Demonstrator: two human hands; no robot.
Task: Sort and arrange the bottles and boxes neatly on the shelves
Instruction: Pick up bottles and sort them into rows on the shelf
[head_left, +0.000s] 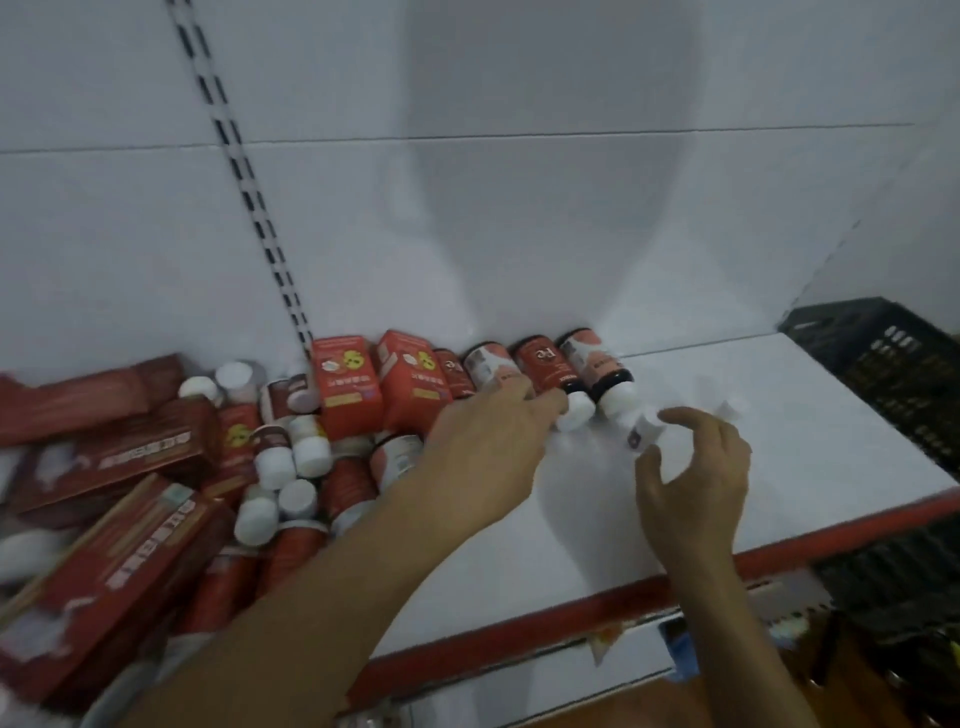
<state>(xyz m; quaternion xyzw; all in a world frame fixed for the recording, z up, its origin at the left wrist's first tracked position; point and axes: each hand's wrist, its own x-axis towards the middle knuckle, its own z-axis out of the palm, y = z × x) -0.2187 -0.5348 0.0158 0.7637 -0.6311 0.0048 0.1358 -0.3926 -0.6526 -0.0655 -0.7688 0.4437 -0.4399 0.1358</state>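
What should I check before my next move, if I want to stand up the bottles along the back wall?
1. Bare space on the shelf to the right of the row: ok.
2. Back-row bottles upright: not ok. The red bottle and the dark bottle lie with their caps toward the front.
3. Left hand at the row: ok, its fingers reach the red bottle's cap end.
4. Right hand free: cannot tell. A blurred white thing sits between its curled fingers.
5. Left pile sorted: not ok. The red boxes and the bottles lie mixed.
6. Black crate out of the way: ok, at the shelf's right end.
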